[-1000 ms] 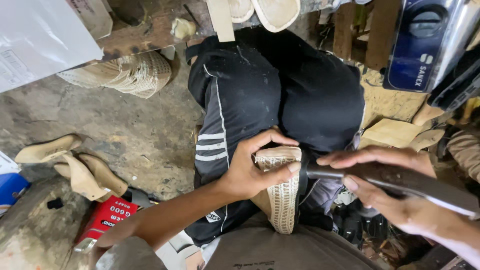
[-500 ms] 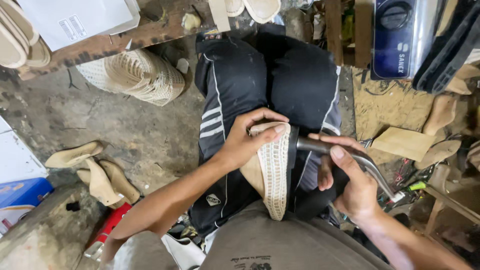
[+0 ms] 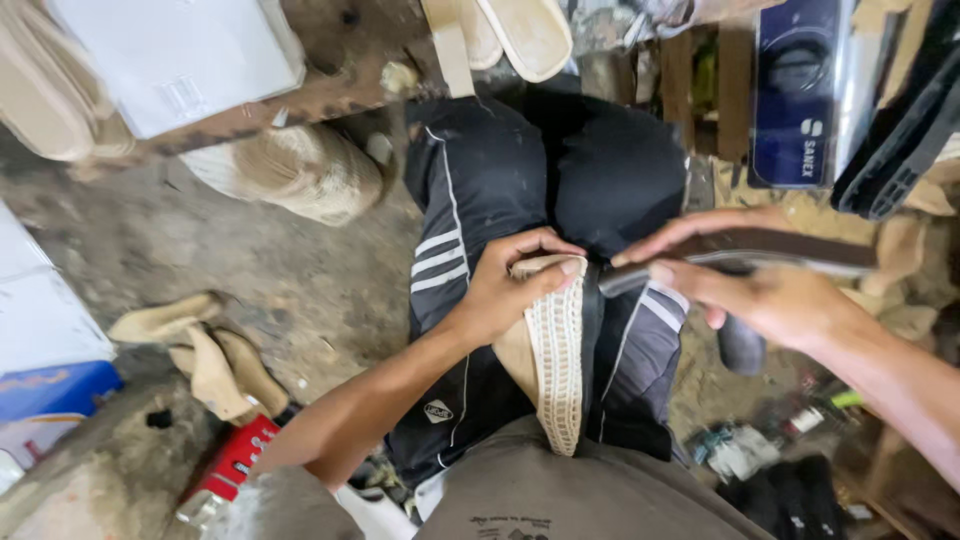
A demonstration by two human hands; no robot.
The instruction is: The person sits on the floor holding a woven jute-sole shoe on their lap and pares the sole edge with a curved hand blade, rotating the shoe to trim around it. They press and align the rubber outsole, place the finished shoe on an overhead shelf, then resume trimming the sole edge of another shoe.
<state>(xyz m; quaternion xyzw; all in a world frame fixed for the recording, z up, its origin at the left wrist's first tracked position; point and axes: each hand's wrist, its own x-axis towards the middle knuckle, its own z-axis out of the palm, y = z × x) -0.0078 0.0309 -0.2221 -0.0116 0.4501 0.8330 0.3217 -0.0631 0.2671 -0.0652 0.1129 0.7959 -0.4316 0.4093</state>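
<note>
Cream woven rope-edged shoe sole (image 3: 556, 350) stands on edge in lap, between thighs in black striped track trousers (image 3: 470, 250). Head view: left hand (image 3: 510, 290) curls over sole's upper end, thumb and fingers clamped round it. Right hand (image 3: 770, 295) grips long dark metal tool (image 3: 740, 250), fingers wrapped, tip touching sole's top edge. Step judged: working the edge; next calls for firm hold, controlled tool pressure. More beige soles (image 3: 200, 350) lie on concrete floor (image 3: 150, 250).
</note>
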